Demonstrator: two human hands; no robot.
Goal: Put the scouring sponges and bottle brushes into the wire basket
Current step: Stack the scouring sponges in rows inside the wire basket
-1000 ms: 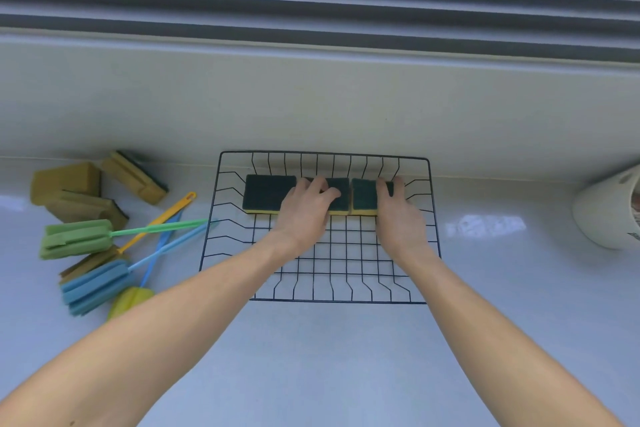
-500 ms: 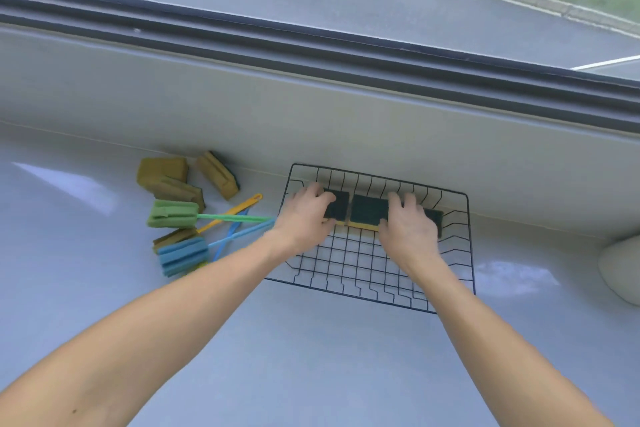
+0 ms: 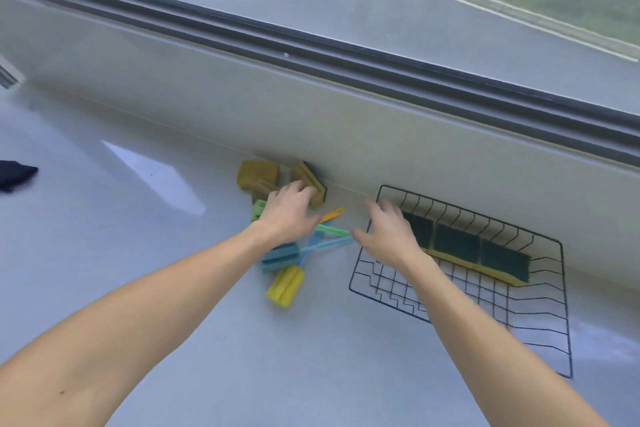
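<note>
A black wire basket (image 3: pixel 540 333) lies on the pale counter at the right, with three green-topped yellow sponges (image 3: pixel 485 253) in a row along its far side. Left of it is a pile of loose yellow sponges (image 3: pixel 258 174) and sponge-headed bottle brushes: blue (image 3: pixel 280 256), yellow (image 3: pixel 285 287) and a green one mostly hidden. My left hand (image 3: pixel 289 210) hovers over the pile with fingers spread, its fingertips at a sponge (image 3: pixel 306 177) by the wall. My right hand (image 3: pixel 389 234) is open above the basket's left rim, holding nothing.
A low wall (image 3: pixel 311 107) and a window frame run along the back of the counter. A dark cloth (image 3: pixel 14 175) lies at the far left edge.
Both hands have left the sponges in the basket and moved left; the left hand is now over the pile. The view has swung left, so the basket sits further right.
</note>
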